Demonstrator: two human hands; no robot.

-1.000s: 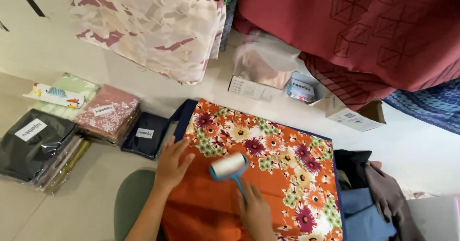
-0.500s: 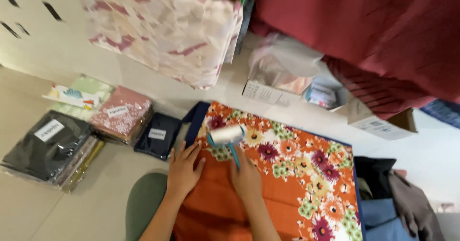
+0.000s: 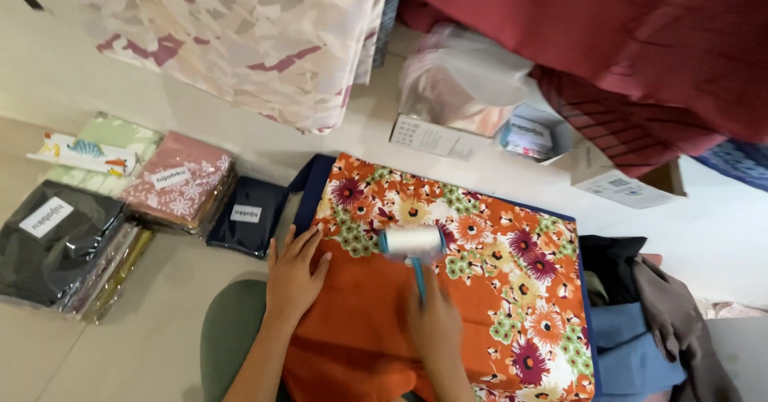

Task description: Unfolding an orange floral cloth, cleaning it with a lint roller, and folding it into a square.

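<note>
half a second ago your lint roller [image 3: 411, 242] sat up at the near-left corner of the orange flowered cloth [image 3: 480, 290]; now it has come back toward you and to the right, and lies on the flower border near the middle of the cloth. your right hand [image 3: 436, 322] has followed it, and its fingers are closed around the blue handle, which runs down from the white roll into your palm. your left hand [image 3: 293, 272] has hardly shifted: it lies flat on the left edge of the cloth, fingers spread and open, holding nothing, only pressing the fabric down. a second ago the roller was lower and your right hand further down the plain orange part.

the cloth lies over a dark blue layer [image 3: 310, 186] whose edge shows at its upper left corner. left of it on the floor [image 3: 136, 346] a small dark blue packet [image 3: 246, 216] lies just beside the cloth, then a pink patterned packet [image 3: 178, 182], a black packet [image 3: 52, 238] on a stack, and a pale green one [image 3: 108, 134] behind. beyond the cloth stand a white box with a clear bag [image 3: 448, 106], a small open box [image 3: 532, 134] and a cardboard box [image 3: 624, 182]. a cream and pink printed sheet [image 3: 240, 42] and dark red fabric [image 3: 600, 42] hang above. folded blue and brown clothes [image 3: 640, 322] are piled against the cloth's right edge. nothing lies on the cloth around the roller.
</note>
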